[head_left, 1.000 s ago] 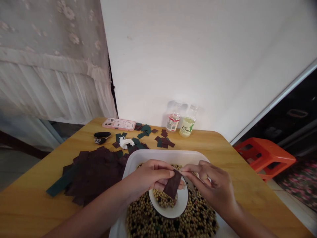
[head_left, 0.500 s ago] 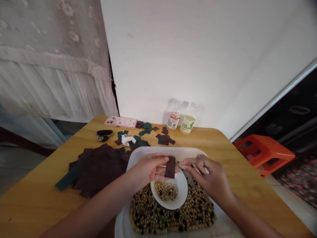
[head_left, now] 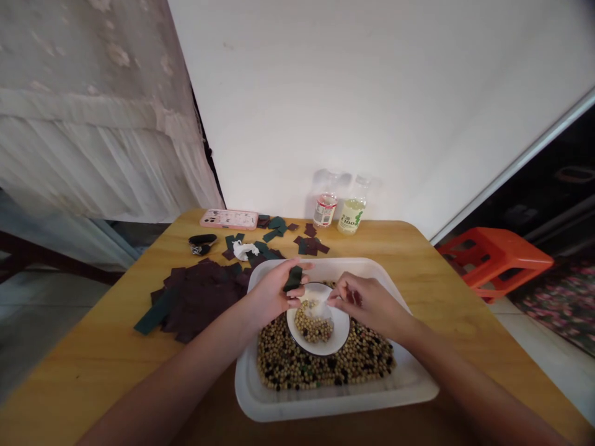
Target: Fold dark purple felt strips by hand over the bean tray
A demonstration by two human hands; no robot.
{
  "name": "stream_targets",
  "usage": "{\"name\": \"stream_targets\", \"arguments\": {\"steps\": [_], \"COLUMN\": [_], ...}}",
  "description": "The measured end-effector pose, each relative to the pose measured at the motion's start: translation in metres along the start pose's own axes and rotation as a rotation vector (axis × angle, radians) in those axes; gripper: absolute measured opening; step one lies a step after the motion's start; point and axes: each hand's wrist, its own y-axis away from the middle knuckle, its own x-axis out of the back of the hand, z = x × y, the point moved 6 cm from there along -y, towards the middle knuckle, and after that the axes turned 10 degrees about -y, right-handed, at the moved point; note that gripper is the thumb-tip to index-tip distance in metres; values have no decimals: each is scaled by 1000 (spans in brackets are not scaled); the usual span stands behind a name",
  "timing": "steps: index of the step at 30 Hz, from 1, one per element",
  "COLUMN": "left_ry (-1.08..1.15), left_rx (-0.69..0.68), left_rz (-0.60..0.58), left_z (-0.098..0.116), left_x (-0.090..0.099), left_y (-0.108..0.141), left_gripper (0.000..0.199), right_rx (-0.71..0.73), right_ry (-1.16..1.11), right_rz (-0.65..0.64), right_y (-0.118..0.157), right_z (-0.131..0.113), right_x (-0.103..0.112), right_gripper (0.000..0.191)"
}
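Note:
My left hand (head_left: 272, 291) is shut on a dark green strip of cloth (head_left: 293, 279), just above the rim of a white bowl (head_left: 320, 349). My right hand (head_left: 365, 303) is at the bowl's right side, with fingertips pinched together over the rim. Anything between them is too small to tell. The bowl holds pale and dark beans (head_left: 313, 323) and sits on a larger bed of mixed beans (head_left: 325, 370) inside a white plastic tray (head_left: 334, 406).
A pile of dark maroon and green cloth pieces (head_left: 199, 297) lies left of the tray on a wooden table (head_left: 93, 371). Further back are scattered pieces (head_left: 274, 229), a white tissue (head_left: 245, 250), a pink phone (head_left: 229, 218), keys (head_left: 201, 243) and two bottles (head_left: 325, 210) (head_left: 351, 214). An orange stool (head_left: 493, 254) stands to the right.
The held piece has moved left and now shows dark green instead of maroon. My right hand has shifted slightly, and the view has tilted down, showing the whole tray.

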Motion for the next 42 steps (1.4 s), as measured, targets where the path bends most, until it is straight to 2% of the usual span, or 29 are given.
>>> {"name": "stream_targets", "arguments": {"steps": [3, 7, 12, 17, 20, 22, 24, 26, 29, 31, 32, 35, 39, 42], "left_ry": [-1, -16, -36, -64, -110, -331, -623, -980, -1552, -1766, -1826, -1901, -1961, -2039], "left_rx": [-10, -40, -94, -152, -227, -408, -561, -571, -492, -351, -284, -207, -186, -156], "left_rz": [-7, 3, 23, 30, 72, 195, 394, 551, 750, 797, 780, 748, 791, 775], "left_z": [1, 2, 2, 10, 32, 58, 81, 92, 91, 81, 74, 61, 59, 56], "left_x": [1, 3, 3, 4, 17, 34, 54, 72, 92, 106, 113, 122, 120, 113], "left_y": [0, 0, -2, 1, 13, 30, 51, 69, 89, 96, 98, 102, 107, 106], "left_gripper": [29, 29, 29, 25, 25, 27, 32, 37, 37, 40, 42, 44, 43, 44], "right_rx": [-43, -174, -355, -345, -306, -293, -277, -262, -241, -223, -215, -203, -205, -189], "right_ry": [94, 316, 580, 547, 409, 272, 202, 177, 154, 126, 112, 74, 149, 196], "right_rz": [92, 66, -290, -399, -425, -427, -427, -433, -412, -362, -334, -297, -261, -225], "right_y": [3, 25, 57, 62, 63, 65, 66, 66, 67, 66, 66, 66, 65, 64], "right_z": [6, 13, 21, 15, 14, 16, 21, 25, 28, 27, 26, 24, 23, 20], "right_x": [14, 24, 3, -13, -17, -20, -21, -22, -22, -18, -16, -12, -8, -4], "right_gripper": [22, 17, 12, 8, 9, 8, 7, 6, 5, 6, 8, 10, 13, 11]}}
